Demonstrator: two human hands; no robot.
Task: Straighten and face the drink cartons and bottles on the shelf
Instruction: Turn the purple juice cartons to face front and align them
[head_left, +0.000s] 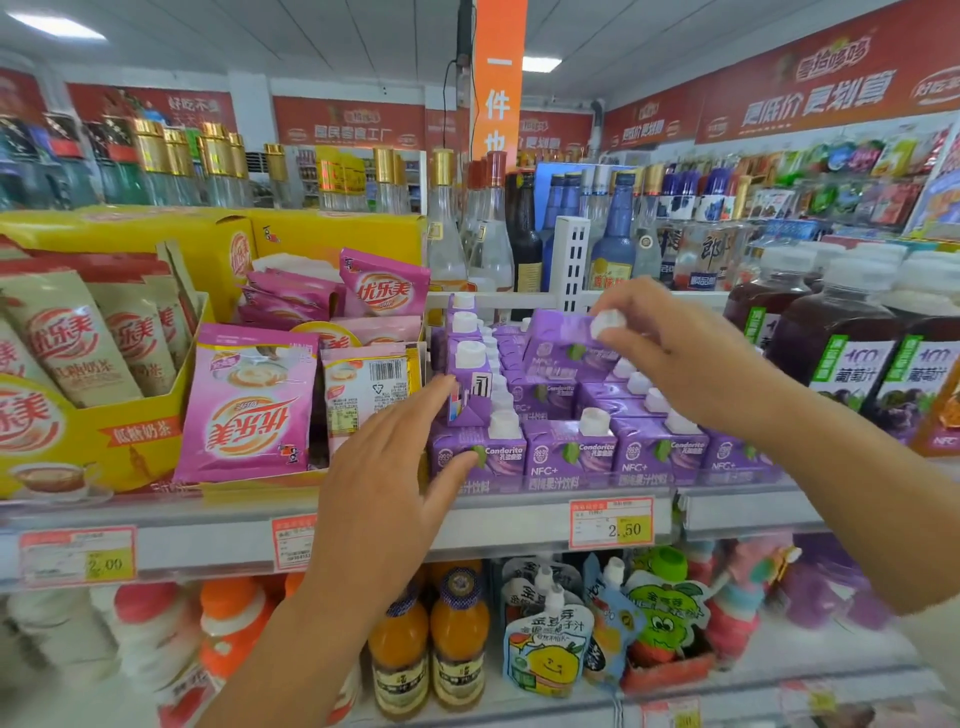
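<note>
Several purple juice cartons with white caps fill the middle shelf (519, 519). My right hand (675, 353) pinches the white cap of a raised carton (561, 343), which hangs tilted above the back rows. My left hand (395, 467) has straight fingers; its thumb touches the face of the front left carton (478, 457) and its fingertips reach a carton turned sideways (470, 384) just behind. Other front cartons (571, 452) face forward.
Pink milk-tea sachets (249, 405) and a yellow display box (78, 426) stand left of the cartons. Dark grape juice bottles (841, 353) stand on the right. Glass bottles (493, 234) line the back. Orange bottles (431, 639) and pouches (550, 649) sit on the shelf below.
</note>
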